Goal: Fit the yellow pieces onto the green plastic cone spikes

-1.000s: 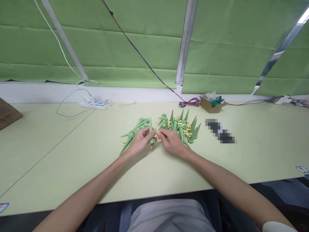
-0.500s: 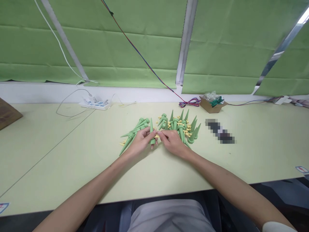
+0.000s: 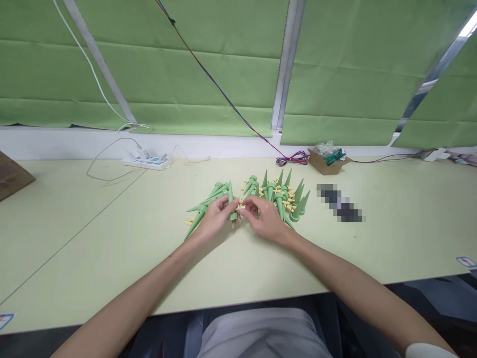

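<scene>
Between thumb and fingers, my left hand [image 3: 219, 213] grips a green plastic plant watering spike [image 3: 231, 196], its point upward and its wide collar at the bottom. My right hand [image 3: 265, 218] is closed in a pinch on a small yellow plastic piece [image 3: 241, 206] at the side of that spike. Whether the yellow piece sits in the spike or only touches it, I cannot tell. Left of my left hand lie several green spikes [image 3: 197, 221] with a few yellow pieces. Behind my right hand is a bigger pile of green spikes [image 3: 279, 199] mixed with yellow pieces [image 3: 288, 205].
A small cardboard box [image 3: 326, 166] holding clear plastic and green ties stands at the back right, beside a coil of red-blue wire [image 3: 292, 158]. A white power strip [image 3: 147, 161] lies at the back left. A blurred dark object [image 3: 339, 203] is right of the pile.
The held spike has shifted slightly left with my left hand. My right hand's fingers have bent into a rounder pinch around the yellow piece.
</scene>
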The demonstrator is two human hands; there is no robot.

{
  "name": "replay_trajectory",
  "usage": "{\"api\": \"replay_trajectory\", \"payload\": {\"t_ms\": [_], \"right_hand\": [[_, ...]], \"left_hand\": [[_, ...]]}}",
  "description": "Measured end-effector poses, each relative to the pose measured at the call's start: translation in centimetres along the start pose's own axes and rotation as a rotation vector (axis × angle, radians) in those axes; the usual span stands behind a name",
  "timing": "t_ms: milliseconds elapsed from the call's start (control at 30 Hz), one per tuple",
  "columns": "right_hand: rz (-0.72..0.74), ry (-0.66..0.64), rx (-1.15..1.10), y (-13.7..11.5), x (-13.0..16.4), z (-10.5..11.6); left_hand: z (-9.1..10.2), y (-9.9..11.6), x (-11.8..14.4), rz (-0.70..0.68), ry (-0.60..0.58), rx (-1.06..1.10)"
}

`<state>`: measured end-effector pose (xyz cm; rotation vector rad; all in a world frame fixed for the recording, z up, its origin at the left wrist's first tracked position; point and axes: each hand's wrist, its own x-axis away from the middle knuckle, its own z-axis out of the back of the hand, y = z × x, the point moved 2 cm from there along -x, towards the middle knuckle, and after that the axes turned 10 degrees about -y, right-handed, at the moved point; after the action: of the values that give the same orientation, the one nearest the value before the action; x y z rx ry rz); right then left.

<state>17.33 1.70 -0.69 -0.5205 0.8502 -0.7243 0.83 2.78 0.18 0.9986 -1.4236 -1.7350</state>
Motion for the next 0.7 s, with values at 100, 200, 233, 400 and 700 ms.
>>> {"api": "replay_trajectory", "payload": {"t_ms": [100, 200, 233, 400, 700], "right_hand": [[0.04, -0.041, -0.003, -0.06, 0.04, -0.09], [0.028, -0.07, -0.006, 0.01, 0.0, -0.04], [0.022, -0.074, 0.002, 0.01, -0.03, 0.0], [0.044, -0.064, 0.056, -0.17, -0.16, 0.09], [0.019, -0.063, 0.131, 0.14, -0.16, -0.06]], "left_hand": [[0.17, -0.13, -0.04, 0.0, -0.004, -0.012], [0.18, -0.13, 0.03, 0.016, -0.012, -0.013], [0.17, -0.11, 0.06, 0.017, -0.014, -0.013], [0.15, -0.08, 0.13, 0.015, -0.023, -0.035], [-0.05, 0.06, 0.13, 0.008, -0.059, -0.015]]}}
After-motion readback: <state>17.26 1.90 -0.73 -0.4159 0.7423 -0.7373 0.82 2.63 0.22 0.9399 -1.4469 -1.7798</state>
